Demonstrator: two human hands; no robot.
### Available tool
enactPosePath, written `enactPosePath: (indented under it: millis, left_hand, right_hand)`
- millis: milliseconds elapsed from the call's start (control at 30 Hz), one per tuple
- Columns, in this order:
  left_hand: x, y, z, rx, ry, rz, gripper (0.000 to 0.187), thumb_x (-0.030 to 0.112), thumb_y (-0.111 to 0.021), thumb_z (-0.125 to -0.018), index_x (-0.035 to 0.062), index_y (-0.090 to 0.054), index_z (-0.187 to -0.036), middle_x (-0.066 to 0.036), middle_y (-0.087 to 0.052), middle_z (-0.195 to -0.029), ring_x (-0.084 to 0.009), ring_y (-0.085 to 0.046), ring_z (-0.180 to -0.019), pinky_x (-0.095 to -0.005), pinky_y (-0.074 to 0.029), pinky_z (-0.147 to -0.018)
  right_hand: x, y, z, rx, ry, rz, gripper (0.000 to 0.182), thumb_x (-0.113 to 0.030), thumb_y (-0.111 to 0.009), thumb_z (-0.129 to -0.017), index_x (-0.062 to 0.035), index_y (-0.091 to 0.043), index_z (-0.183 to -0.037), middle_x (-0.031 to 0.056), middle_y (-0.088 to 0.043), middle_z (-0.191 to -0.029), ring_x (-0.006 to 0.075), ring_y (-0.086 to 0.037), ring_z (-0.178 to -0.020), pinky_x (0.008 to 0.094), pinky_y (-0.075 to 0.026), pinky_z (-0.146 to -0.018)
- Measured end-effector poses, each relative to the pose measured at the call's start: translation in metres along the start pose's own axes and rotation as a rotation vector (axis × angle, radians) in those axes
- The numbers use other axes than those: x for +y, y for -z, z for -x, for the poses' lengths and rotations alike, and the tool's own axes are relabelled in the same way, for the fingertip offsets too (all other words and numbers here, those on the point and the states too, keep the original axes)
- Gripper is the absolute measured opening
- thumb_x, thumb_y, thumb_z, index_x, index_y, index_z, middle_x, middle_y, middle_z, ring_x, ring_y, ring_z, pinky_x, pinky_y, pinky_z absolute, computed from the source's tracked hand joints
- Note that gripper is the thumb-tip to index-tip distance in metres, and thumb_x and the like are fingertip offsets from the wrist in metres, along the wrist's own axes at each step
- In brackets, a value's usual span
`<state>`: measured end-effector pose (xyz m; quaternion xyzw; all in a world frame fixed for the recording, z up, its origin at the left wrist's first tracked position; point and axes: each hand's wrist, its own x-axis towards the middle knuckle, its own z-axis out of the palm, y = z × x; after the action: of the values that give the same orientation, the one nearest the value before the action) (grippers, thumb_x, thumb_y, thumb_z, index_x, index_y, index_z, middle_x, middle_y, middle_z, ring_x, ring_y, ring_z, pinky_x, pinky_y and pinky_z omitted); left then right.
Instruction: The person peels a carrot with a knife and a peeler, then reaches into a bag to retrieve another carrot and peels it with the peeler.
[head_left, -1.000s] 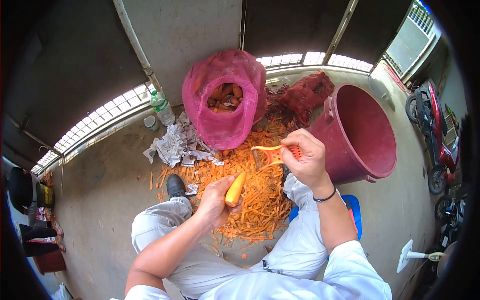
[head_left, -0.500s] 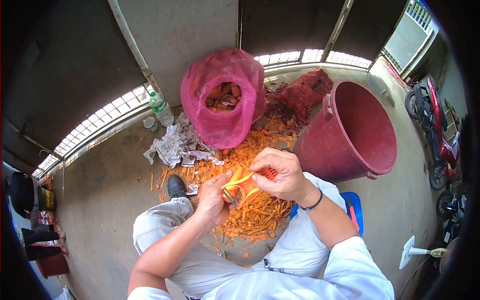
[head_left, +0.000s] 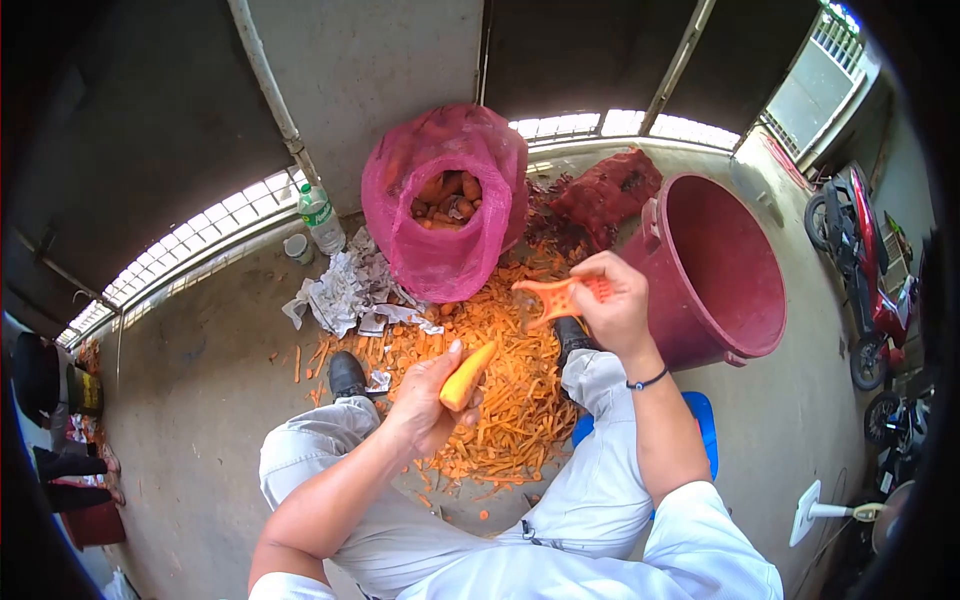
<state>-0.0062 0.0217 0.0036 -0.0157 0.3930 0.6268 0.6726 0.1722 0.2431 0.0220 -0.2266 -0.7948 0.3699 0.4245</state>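
Observation:
My left hand [head_left: 425, 402] is closed round a peeled carrot [head_left: 467, 377], its bright orange tip pointing up and to the right. In my right hand [head_left: 615, 300] is an orange Y-shaped peeler [head_left: 548, 298], gripped by its perforated handle, with the head toward the left. Peeler and carrot are apart. Beneath both hands lies a broad heap of carrot peelings [head_left: 510, 430] on the floor. A pink mesh sack [head_left: 440, 255], its mouth open, holds several unpeeled carrots [head_left: 447, 197] beyond my hands.
A large maroon bin [head_left: 690, 290] tilts at the right, beside a red mesh sack [head_left: 610, 195]. Crumpled paper [head_left: 350, 285], a plastic bottle [head_left: 320, 218] and a cup [head_left: 298, 248] are on the left. Motorbikes [head_left: 865, 260] stand far right; another person's legs [head_left: 75, 480] show far left.
My right hand has moved up and right with the peeler, away from the carrot. The left hand still holds the carrot, now plainly visible and slightly lower.

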Motion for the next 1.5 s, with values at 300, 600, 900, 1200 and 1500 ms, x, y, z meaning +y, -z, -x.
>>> enactPosePath:
  millis: [300,600,900,1200,1500]
  left_hand:
    - [-0.009,0.008,-0.017,0.097,-0.062,-0.025,0.024,0.030,-0.063,-0.104,0.0067,-0.067,-0.108,-0.003,-0.066,-0.082,-0.0135,-0.059,-0.061,-0.0285,-0.040,-0.046]
    - [-0.011,0.014,-0.010,0.140,-0.102,-0.057,0.024,0.031,-0.061,-0.104,0.0080,-0.066,-0.108,-0.004,-0.067,-0.085,-0.0120,-0.059,-0.061,-0.0252,-0.036,-0.043]
    - [-0.008,0.003,0.004,-0.053,-0.017,-0.109,0.023,0.027,-0.062,-0.105,0.0043,-0.062,-0.108,-0.009,-0.064,-0.084,-0.0138,-0.054,-0.052,-0.0255,-0.037,-0.040]
    - [-0.003,0.015,-0.016,0.063,-0.062,-0.034,0.023,0.029,-0.061,-0.105,0.0066,-0.067,-0.102,0.000,-0.060,-0.071,-0.0135,-0.056,-0.055,-0.0305,-0.043,-0.045]
    - [-0.002,0.006,-0.011,0.109,-0.097,-0.056,0.020,0.027,-0.063,-0.104,0.0077,-0.070,-0.104,0.000,-0.065,-0.074,-0.0114,-0.058,-0.056,-0.0292,-0.044,-0.045]
  right_hand:
    - [-0.052,-0.041,0.017,-0.333,0.207,-0.301,0.018,0.006,-0.076,-0.079,0.0008,-0.070,-0.096,0.0119,-0.067,-0.092,0.0185,-0.066,-0.079,0.0296,-0.051,-0.069]
    - [-0.057,-0.047,0.021,-0.354,0.340,-0.144,0.019,0.006,-0.078,-0.078,0.0011,-0.070,-0.095,0.0117,-0.069,-0.090,0.0208,-0.067,-0.075,0.0317,-0.053,-0.065]
    - [0.004,-0.001,-0.013,-0.117,0.164,0.394,0.008,0.001,-0.070,-0.081,0.0014,-0.068,-0.089,0.0133,-0.067,-0.086,0.0245,-0.070,-0.073,0.0340,-0.056,-0.064]
    - [-0.037,-0.031,0.013,-0.253,0.148,-0.251,0.015,0.006,-0.075,-0.081,0.0015,-0.069,-0.094,0.0103,-0.068,-0.089,0.0174,-0.067,-0.077,0.0289,-0.053,-0.068]
    - [-0.052,-0.047,0.017,-0.342,0.267,-0.187,0.017,0.006,-0.076,-0.080,0.0005,-0.068,-0.093,0.0126,-0.069,-0.088,0.0227,-0.068,-0.075,0.0317,-0.054,-0.067]
